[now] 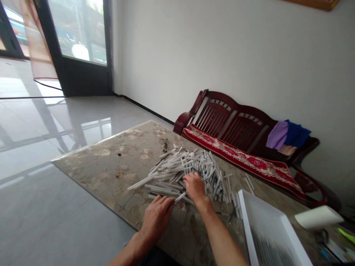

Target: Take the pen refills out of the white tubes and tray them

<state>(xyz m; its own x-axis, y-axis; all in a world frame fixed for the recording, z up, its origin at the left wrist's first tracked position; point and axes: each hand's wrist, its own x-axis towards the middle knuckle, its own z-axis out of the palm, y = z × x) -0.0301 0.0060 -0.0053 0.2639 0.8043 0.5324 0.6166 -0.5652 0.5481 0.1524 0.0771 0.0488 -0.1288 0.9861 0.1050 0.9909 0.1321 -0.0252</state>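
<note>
A heap of slim whitish tubes [199, 162], some with dark parts, spreads over the patterned table. My left hand [158, 214] is closed at the near edge of the heap, with one short whitish tube [181, 196] sticking out between thumb and fingers. Over the front of the heap, my right hand [195, 186] has its fingers curled down among the tubes. A thin dark piece shows by its fingertips; whether it is held is hidden. To the right, a white open box [245, 221] contains rows of thin dark sticks, blurred.
Black twist ties or wires [165, 145] lie behind the heap. A white roll [318, 217] and scissors [323, 236] are right of the box. Beyond the patterned table [97, 166] stands a dark red wooden bench [235, 122] with cloths [288, 135] over its back.
</note>
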